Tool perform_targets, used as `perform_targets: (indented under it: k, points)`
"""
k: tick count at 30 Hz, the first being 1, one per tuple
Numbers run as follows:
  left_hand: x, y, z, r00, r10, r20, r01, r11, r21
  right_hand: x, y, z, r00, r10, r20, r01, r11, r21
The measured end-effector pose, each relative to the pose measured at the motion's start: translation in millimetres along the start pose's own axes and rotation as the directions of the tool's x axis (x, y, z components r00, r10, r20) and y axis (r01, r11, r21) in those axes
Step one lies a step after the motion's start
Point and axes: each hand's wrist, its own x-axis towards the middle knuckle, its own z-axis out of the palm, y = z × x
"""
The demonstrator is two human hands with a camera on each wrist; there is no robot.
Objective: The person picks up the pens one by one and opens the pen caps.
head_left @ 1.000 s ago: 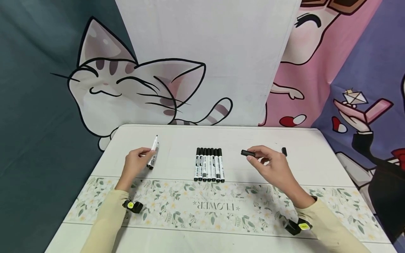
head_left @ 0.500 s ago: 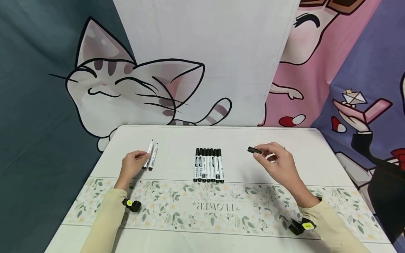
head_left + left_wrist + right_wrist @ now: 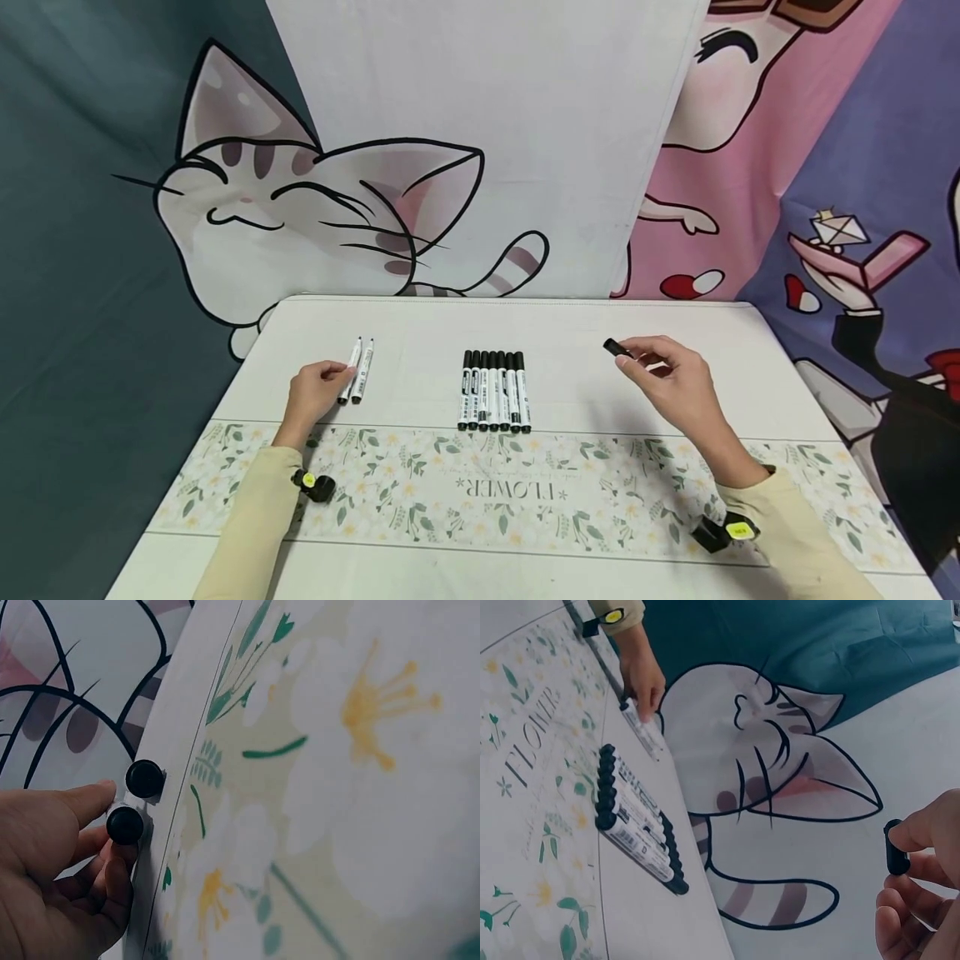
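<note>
The right hand (image 3: 930, 870) pinches a small black cap (image 3: 896, 847) between thumb and fingers, seen against a white backdrop (image 3: 810, 859). On the tabletop (image 3: 656, 926), a row of white markers (image 3: 637, 825) with black ends lies side by side between the floral band (image 3: 525, 847), lettered FLOWER, and the edge nearest the backdrop. Farther along that edge, the left hand (image 3: 641, 677), in a beige sleeve (image 3: 628, 613), holds a white marker (image 3: 640, 729). A cartoon cat (image 3: 712, 765) is printed on the backdrop, beside teal cloth (image 3: 900, 637).
</note>
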Motion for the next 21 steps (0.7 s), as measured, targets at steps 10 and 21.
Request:
perform_targets:
  k: [10, 21]
  points:
    - [0.9, -3.1, -1.8, 1.0, -0.004, 0.021, 0.004, 1.0, 0.0, 5.9, 14, -16, 0.991, 0.127, -0.032, -0.126, 0.992, 0.024]
    - [0.7, -1.7, -2.9, 1.0, -0.011, 0.026, 0.011, 1.0, -0.001, 12.3, 23, -33, 0.973, 0.218, -0.073, -0.217, 0.976, 0.027]
